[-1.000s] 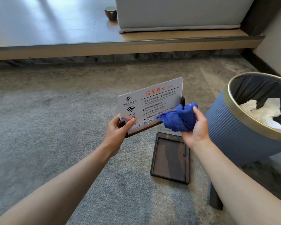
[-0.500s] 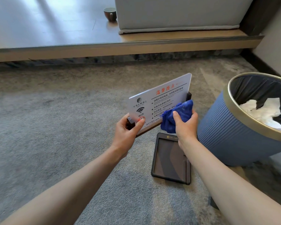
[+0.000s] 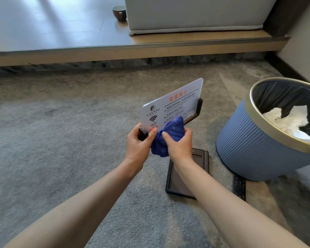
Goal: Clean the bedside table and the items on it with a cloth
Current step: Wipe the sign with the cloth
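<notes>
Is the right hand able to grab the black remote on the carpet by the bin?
Probably not yet. The right hand is full, bunching the blue cloth against the sign. The remote lies bare on the carpet beside the bin, with nothing covering it.

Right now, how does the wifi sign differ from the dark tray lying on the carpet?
The wifi sign is held up off the floor, tilted, by the left hand; the dark tray lies flat on the carpet, untouched. The sign's face is white with printed text; the tray is dark and plain. The right hand presses the blue cloth against the sign, not the tray. Both are flat and rectangular.
</notes>
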